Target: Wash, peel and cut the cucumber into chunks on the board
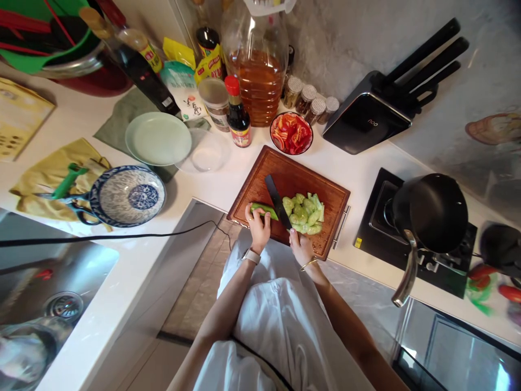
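On the wooden cutting board (262, 171) lies a green cucumber piece (266, 210), its left end under the fingers of my left hand (258, 225), which are curled and closed on it. My right hand (301, 244) grips a black-bladed kitchen knife (277, 200) by its handle, which the hand mostly hides. The blade stands across the board at the cucumber's right end. Just right of the blade is a pile of pale green cucumber slices (304, 213).
Behind the board stand a bowl of cut red peppers (291, 133), a soy sauce bottle (239, 117) and an oil jug (260, 81). A knife block (368, 114) and a wok (437, 212) on the stove are to the right. Left are a patterned bowl (109, 195), a plate (158, 138) and the sink (24, 271).
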Tool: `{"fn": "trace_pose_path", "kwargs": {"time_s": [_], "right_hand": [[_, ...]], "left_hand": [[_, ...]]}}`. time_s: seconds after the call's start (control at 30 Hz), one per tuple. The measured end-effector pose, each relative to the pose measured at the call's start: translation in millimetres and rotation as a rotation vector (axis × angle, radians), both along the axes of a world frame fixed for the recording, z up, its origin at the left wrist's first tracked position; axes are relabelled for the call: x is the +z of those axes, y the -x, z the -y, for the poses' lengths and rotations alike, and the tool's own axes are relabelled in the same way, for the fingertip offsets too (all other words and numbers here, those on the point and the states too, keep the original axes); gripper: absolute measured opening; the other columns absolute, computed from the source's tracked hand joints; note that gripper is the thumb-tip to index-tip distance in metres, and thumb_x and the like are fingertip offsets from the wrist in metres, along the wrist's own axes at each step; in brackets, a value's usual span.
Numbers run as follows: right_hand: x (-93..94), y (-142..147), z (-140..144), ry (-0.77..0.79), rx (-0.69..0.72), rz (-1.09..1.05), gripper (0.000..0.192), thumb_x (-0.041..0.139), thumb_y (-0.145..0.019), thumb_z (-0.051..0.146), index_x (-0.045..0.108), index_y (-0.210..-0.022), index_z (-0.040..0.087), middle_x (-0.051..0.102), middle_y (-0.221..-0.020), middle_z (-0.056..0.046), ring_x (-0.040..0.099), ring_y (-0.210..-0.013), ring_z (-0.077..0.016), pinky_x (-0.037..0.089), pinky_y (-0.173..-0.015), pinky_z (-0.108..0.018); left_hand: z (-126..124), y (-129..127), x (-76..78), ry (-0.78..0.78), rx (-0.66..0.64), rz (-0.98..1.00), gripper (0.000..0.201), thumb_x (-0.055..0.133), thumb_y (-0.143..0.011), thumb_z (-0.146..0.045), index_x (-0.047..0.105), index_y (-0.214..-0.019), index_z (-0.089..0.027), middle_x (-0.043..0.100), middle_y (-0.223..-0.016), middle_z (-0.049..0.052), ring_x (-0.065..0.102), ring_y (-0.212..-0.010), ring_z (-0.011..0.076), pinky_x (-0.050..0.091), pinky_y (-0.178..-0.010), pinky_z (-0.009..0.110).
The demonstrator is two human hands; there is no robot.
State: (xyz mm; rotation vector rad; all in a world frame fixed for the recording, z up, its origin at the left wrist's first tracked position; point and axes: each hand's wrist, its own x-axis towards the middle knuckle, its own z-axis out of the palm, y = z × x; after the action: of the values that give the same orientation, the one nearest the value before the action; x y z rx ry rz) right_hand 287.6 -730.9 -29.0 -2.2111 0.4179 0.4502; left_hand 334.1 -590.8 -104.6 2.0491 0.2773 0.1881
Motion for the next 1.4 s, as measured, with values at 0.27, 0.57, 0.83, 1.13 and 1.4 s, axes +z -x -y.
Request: {"fn": "trace_pose_path", "kwargs": {"time_s": [0.27, 0.57, 0.83, 1.13, 1.4], "right_hand": [[7.6, -1.0, -3.7, 0.092, 0.066, -0.021, 0.063, 0.019, -0.095, 0.06, 0.057, -0.064, 0.02, 0.057, -0.052, -0.003, 0.055, -0.052, -0.0146, 0.038, -0.055, -0.024], [-9.0, 1.9, -1.7, 0.084, 0.093, -0.057, 0.065, 0.02, -0.095, 0.06, 0.06, -0.063, 0.02, 0.059, -0.054, -0.005, 0.057, -0.055, -0.016, 0.039, -0.055, -0.025], [-36.0, -10.6, -12.0, 0.054, 0.027, 0.029, 0.067, 0.015, -0.094, 0.061, 0.057, -0.061, 0.02, 0.058, -0.053, -0.004, 0.056, -0.054, -0.0149, 0.042, -0.059, -0.025], [-0.3, -0.4, -1.0, -0.011, -0.001, -0.012, 0.062, 0.021, -0.093, 0.063, 0.048, -0.055, 0.022, 0.051, -0.046, -0.001, 0.054, -0.049, -0.0135, 0.038, -0.052, -0.023], [6.8, -1.1, -6.7, 0.003, 0.033, -0.026, 0.063, 0.018, -0.094, 0.061, 0.05, -0.057, 0.022, 0.052, -0.047, -0.002, 0.053, -0.05, -0.0141, 0.038, -0.053, -0.024]], "left_hand": [[0.0, -0.2, -0.1, -0.011, -0.006, 0.016, 0.016, 0.047, -0.092, -0.034, 0.048, -0.094, -0.018, 0.037, -0.132, 0.017, 0.023, -0.14, 0.025, 0.022, -0.113, 0.046], [-0.7, 0.1, -0.3, -0.02, -0.012, 0.03, 0.017, 0.048, -0.092, -0.034, 0.048, -0.094, -0.018, 0.035, -0.134, 0.018, 0.022, -0.14, 0.0261, 0.023, -0.113, 0.047], [-2.3, 0.4, -1.8, -0.005, -0.001, 0.005, 0.02, 0.049, -0.091, -0.036, 0.045, -0.097, -0.018, 0.036, -0.132, 0.018, 0.024, -0.14, 0.027, 0.023, -0.113, 0.048], [-1.8, 0.5, 1.1, -0.007, 0.008, 0.025, 0.018, 0.049, -0.091, -0.034, 0.042, -0.097, -0.019, 0.035, -0.132, 0.018, 0.027, -0.138, 0.0261, 0.023, -0.113, 0.046], [-1.1, 0.2, 4.1, -0.003, 0.009, 0.038, 0.017, 0.049, -0.09, -0.032, 0.04, -0.097, -0.019, 0.036, -0.129, 0.018, 0.029, -0.136, 0.0259, 0.024, -0.112, 0.046]]}}
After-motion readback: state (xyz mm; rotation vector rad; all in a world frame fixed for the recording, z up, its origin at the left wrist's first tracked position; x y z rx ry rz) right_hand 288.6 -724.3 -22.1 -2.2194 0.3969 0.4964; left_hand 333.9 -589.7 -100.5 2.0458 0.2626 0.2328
